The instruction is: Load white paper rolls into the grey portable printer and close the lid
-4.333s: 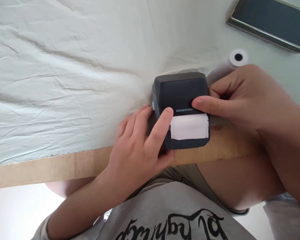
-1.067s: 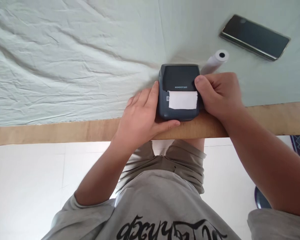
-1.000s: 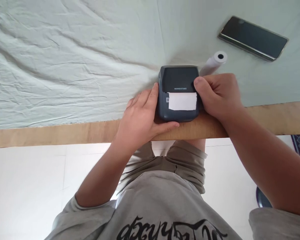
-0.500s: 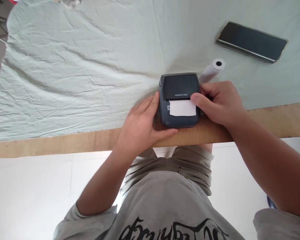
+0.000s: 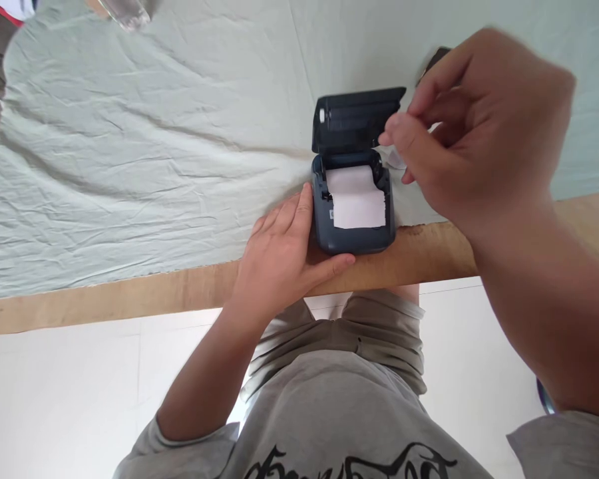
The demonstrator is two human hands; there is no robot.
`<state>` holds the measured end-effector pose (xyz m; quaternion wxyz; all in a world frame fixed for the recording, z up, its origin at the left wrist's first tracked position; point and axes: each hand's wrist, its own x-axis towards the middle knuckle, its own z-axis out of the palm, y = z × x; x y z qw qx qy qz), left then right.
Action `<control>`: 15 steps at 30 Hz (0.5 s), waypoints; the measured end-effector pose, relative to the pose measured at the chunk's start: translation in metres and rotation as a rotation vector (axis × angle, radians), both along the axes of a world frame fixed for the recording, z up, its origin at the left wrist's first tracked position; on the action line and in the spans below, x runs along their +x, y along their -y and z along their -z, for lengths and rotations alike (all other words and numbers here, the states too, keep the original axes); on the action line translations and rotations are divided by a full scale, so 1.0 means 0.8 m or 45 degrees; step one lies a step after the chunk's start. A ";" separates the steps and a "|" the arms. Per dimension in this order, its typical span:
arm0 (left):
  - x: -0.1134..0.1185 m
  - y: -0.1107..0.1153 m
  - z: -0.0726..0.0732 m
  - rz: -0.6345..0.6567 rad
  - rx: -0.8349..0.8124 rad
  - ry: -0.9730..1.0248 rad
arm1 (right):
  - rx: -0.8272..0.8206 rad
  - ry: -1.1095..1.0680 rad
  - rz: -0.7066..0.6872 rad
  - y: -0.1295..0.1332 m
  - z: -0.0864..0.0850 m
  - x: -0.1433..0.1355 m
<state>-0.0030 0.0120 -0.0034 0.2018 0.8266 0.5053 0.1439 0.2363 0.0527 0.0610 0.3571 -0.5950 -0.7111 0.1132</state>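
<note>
A dark blue-grey label printer [image 5: 362, 241] stands at the table's front edge, its black lid [image 5: 347, 113] raised on the far side. White paper [image 5: 358, 209] lies in the bay, its torn end hanging over the front. My left hand [image 5: 277, 256] braces the printer, fingers along its left side and thumb across the front. My right hand [image 5: 479, 133] is raised at the lid's right edge, with thumb and fingers closed together there; the exact contact is partly hidden. A white paper roll [image 5: 395, 159] is mostly covered by this hand.
A pale green cloth [image 5: 180, 133] with wrinkles covers the table, leaving a wooden front edge [image 5: 180, 286] bare. The phone [image 5: 435, 63] shows only a dark corner behind my right hand. A clear object [image 5: 127, 12] is at the far left.
The printer's lid has swung up and away, exposing the paper inside. My right hand has risen from the printer's right side; my left hand stays against it.
</note>
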 end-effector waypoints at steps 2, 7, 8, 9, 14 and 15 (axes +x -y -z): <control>0.001 0.000 0.001 0.000 0.004 -0.007 | -0.088 0.173 -0.070 -0.007 -0.003 -0.004; 0.004 0.001 0.002 -0.016 0.044 0.001 | -0.456 0.660 -0.289 -0.046 -0.012 -0.014; 0.004 0.001 0.002 -0.017 0.047 -0.001 | -0.510 0.710 -0.347 -0.056 -0.013 -0.017; 0.004 0.001 0.002 -0.015 0.047 -0.003 | -0.560 0.770 -0.408 -0.066 -0.015 -0.020; 0.001 0.000 0.002 0.011 0.026 -0.001 | -0.579 0.827 -0.411 -0.075 -0.029 -0.025; 0.001 0.000 0.001 0.012 0.022 0.000 | -0.526 0.735 -0.365 -0.068 -0.033 -0.019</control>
